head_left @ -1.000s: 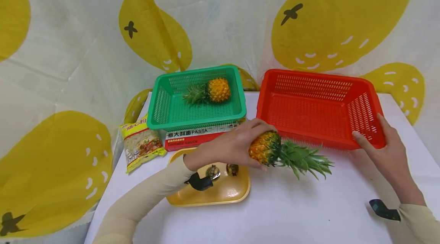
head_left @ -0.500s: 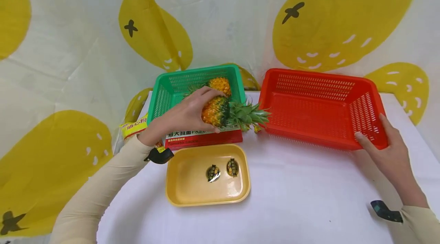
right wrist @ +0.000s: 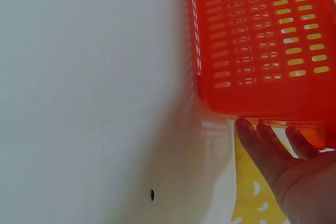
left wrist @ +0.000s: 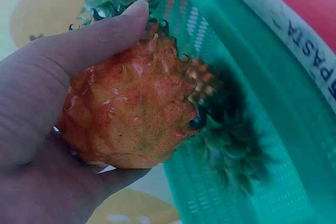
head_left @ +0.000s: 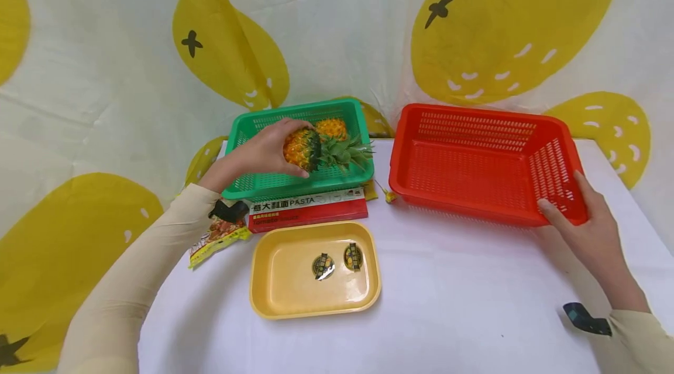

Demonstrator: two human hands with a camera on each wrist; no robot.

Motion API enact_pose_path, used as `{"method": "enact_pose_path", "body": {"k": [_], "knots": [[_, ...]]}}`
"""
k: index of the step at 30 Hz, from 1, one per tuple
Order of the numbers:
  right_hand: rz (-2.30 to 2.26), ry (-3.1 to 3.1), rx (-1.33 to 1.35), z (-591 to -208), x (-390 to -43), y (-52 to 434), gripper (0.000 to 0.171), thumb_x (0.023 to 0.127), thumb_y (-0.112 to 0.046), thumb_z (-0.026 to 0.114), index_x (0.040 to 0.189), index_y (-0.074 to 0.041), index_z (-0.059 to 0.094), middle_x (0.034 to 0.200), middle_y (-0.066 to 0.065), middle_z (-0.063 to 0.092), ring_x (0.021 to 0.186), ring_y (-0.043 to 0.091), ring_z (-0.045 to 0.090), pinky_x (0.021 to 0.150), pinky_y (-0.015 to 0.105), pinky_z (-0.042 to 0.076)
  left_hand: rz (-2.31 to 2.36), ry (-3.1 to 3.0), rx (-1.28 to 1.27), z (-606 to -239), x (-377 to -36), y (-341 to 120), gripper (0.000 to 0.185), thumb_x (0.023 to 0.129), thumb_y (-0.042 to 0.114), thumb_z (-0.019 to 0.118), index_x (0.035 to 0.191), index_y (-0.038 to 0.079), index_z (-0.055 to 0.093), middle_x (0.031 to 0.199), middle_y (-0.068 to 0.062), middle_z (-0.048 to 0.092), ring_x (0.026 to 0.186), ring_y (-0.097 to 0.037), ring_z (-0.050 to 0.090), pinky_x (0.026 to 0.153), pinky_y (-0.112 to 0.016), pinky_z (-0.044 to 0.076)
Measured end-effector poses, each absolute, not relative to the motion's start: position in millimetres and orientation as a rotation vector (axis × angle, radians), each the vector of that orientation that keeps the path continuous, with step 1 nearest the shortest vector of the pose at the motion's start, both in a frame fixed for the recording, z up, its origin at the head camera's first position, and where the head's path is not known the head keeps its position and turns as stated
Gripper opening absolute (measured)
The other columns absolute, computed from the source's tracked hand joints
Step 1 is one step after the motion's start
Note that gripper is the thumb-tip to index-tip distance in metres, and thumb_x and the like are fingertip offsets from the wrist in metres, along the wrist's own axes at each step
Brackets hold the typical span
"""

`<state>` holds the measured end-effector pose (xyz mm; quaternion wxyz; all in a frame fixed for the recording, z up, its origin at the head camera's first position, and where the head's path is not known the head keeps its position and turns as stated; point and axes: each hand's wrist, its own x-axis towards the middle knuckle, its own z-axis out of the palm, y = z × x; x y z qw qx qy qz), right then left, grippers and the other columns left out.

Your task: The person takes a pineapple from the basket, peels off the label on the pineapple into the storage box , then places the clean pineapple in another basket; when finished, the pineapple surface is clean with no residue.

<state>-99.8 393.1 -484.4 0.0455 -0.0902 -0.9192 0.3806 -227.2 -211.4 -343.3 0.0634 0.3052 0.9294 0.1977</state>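
Note:
My left hand (head_left: 263, 151) grips a small orange pineapple (head_left: 302, 148) by its body and holds it over the green basket (head_left: 247, 184), its leaves pointing right. The left wrist view shows the same pineapple (left wrist: 131, 114) wrapped by my thumb and palm (left wrist: 37, 124) above the green basket's mesh (left wrist: 294, 129). A second pineapple (head_left: 332, 127) lies inside the basket behind it. My right hand (head_left: 584, 227) holds the near right corner of the empty red basket (head_left: 474, 122), thumb on the rim; its fingers (right wrist: 262, 145) sit under the red basket's edge (right wrist: 262, 40).
The green basket rests on a red pasta box (head_left: 308, 210). A yellow tray (head_left: 274, 280) with two small round items (head_left: 337, 261) sits in front. A noodle packet (head_left: 218, 236) lies at the left edge of the white table (head_left: 463, 304).
My left hand has carried the pineapple from in front of the red basket up and left to over the green basket. The right hand has stayed on the red basket.

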Motion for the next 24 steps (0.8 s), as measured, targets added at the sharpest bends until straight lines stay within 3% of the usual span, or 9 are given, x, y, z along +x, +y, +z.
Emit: {"method": "enact_pose_path", "body": {"k": [1,4,6,8,9,12,18,24], "knots": [[1.164,-2.804,-0.273,-484,-100,393,0.096,0.103,-0.045,0.066,0.17,-0.031,-0.001,0.167,0.031,0.018,0.149,0.059,0.018,0.071,0.022,0.055,0.596,2.803,0.917,-345,-231,-213,0.102,0.079,0.038,0.097,0.159,0.008,0.042,0.159,-0.015,0.043,0.141,-0.037,0.043,0.113,-0.059,0.038],[1.168,-2.802,-0.272,-484,-101,393,0.096,0.103,-0.044,0.066,0.17,-0.03,-0.001,0.167,0.031,0.017,0.149,0.059,0.018,0.068,0.022,0.055,0.607,2.773,0.911,-353,-241,-216,0.101,0.08,0.036,0.096,0.159,0.005,0.041,0.16,-0.017,0.042,0.143,-0.038,0.041,0.114,-0.059,0.037],[1.158,-2.803,-0.272,-484,-101,393,0.096,0.103,-0.044,0.066,0.17,-0.03,-0.001,0.168,0.031,0.017,0.15,0.059,0.018,0.073,0.03,0.059,0.616,2.75,0.903,-360,-247,-216,0.1,0.081,0.035,0.096,0.159,0.004,0.041,0.16,-0.018,0.042,0.143,-0.038,0.042,0.113,-0.059,0.037],[1.155,-2.803,-0.276,-484,-100,393,0.096,0.103,-0.043,0.066,0.17,-0.032,-0.001,0.168,0.03,0.017,0.15,0.058,0.017,0.081,0.047,0.061,0.632,2.728,0.88,-367,-252,-217,0.1,0.081,0.035,0.095,0.159,0.003,0.041,0.16,-0.018,0.042,0.141,-0.038,0.044,0.112,-0.059,0.039],[1.151,-2.802,-0.279,-484,-100,392,0.096,0.103,-0.044,0.066,0.17,-0.033,-0.002,0.169,0.029,0.017,0.15,0.058,0.017,0.082,0.046,0.06,0.636,2.72,0.864,-369,-253,-218,0.1,0.081,0.036,0.096,0.158,0.003,0.041,0.159,-0.018,0.043,0.138,-0.038,0.046,0.11,-0.058,0.041],[1.16,-2.799,-0.287,-483,-99,390,0.096,0.103,-0.044,0.066,0.169,-0.037,-0.003,0.17,0.027,0.015,0.151,0.057,0.016,0.091,0.066,0.05,0.63,2.701,0.817,-377,-256,-221,0.1,0.081,0.038,0.095,0.158,0.005,0.042,0.156,-0.017,0.047,0.127,-0.036,0.055,0.105,-0.058,0.045],[1.176,-2.795,-0.296,-482,-98,388,0.096,0.103,-0.044,0.066,0.168,-0.038,-0.005,0.171,0.026,0.013,0.152,0.057,0.014,0.095,0.076,0.039,0.571,2.655,0.796,-384,-258,-227,0.098,0.083,0.037,0.094,0.158,0.003,0.04,0.153,-0.02,0.049,0.122,-0.037,0.058,0.103,-0.058,0.047],[1.176,-2.798,-0.308,-483,-99,389,0.094,0.104,-0.045,0.064,0.169,-0.036,-0.003,0.17,0.029,0.014,0.152,0.057,0.015,0.1,0.075,0.038,0.505,2.637,0.804,-390,-261,-231,0.094,0.085,0.031,0.092,0.157,0.0,0.041,0.148,-0.023,0.052,0.115,-0.039,0.058,0.099,-0.058,0.048]]}}
